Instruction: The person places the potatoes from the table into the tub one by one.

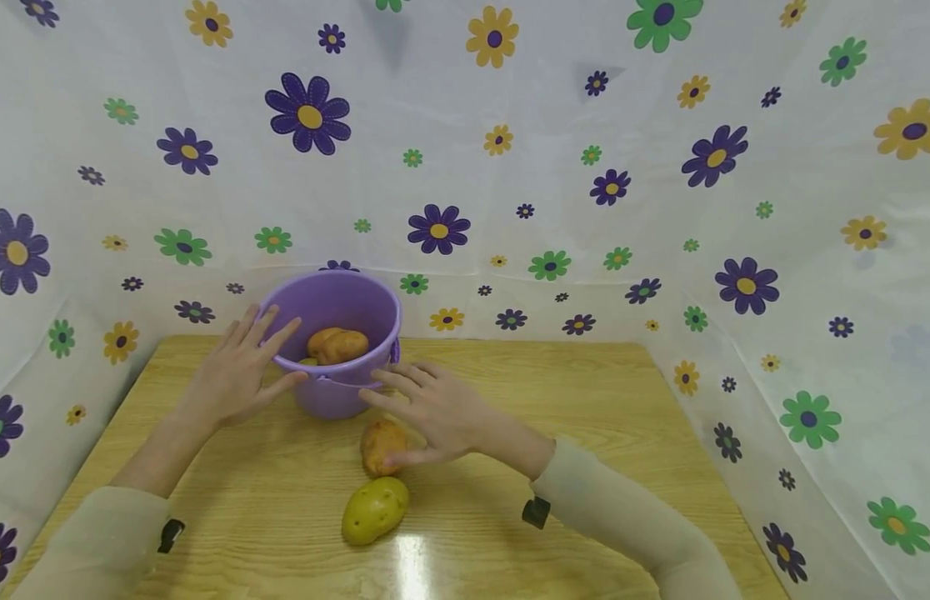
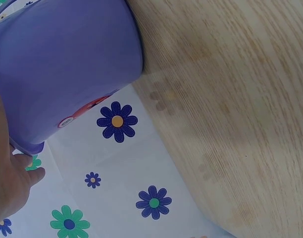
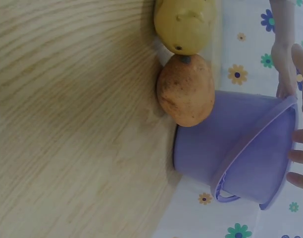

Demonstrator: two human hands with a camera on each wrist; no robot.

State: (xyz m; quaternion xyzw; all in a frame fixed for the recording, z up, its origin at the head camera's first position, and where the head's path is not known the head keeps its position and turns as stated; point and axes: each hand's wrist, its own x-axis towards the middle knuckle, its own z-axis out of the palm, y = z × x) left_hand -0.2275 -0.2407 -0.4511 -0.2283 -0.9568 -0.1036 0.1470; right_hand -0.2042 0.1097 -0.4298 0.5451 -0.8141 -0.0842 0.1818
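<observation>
A purple bucket [image 1: 333, 400] stands at the back left of the table, with brown potatoes [image 1: 339, 346] and part of something yellow-green inside. My left hand [image 1: 236, 375] is at the bucket's left rim, its fingers extended and spread. To the front right of the bucket, my right hand [image 1: 446, 410] holds nothing, with fingers stretched toward its wall. Below that palm a brown potato [image 1: 378, 447] lies on the table, its right side overlapped by the thumb. Just nearer to me sits a yellow-green potato [image 1: 375, 510] with dark pits; the right wrist view shows both potatoes [image 3: 186, 91] end to end.
The wooden table [image 1: 555, 400] carries the bucket and both loose potatoes. White sheeting [image 1: 465, 183] with purple, green and yellow flowers rises behind the table and along both sides. The bucket's thin handle [image 1: 348, 383] hangs down at its front.
</observation>
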